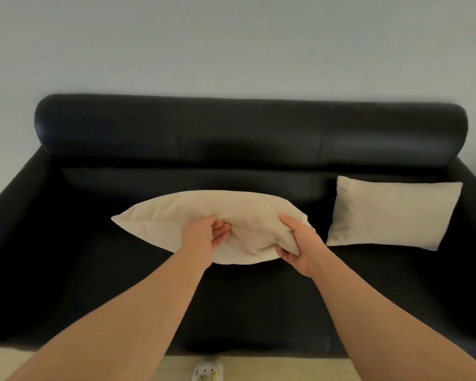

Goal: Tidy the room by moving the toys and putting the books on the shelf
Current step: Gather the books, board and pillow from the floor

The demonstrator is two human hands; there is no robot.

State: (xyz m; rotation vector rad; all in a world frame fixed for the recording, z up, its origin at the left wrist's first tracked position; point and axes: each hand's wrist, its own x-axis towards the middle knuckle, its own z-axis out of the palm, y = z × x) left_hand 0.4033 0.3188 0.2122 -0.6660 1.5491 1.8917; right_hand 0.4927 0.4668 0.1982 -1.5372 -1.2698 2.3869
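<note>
Hands, left (204, 237) and right (294, 243), both have a tight grip on one beige cushion (162, 215) over the black leather sofa (231, 127), second cushion (390, 213) lying alongside.

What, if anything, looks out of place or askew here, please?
One beige fabric cushion is held over the black leather sofa's seat by the left hand and right hand, its cover bunched between them. The other beige cushion leans askew at the right end. A blurred small white object lies on the floor.
</note>
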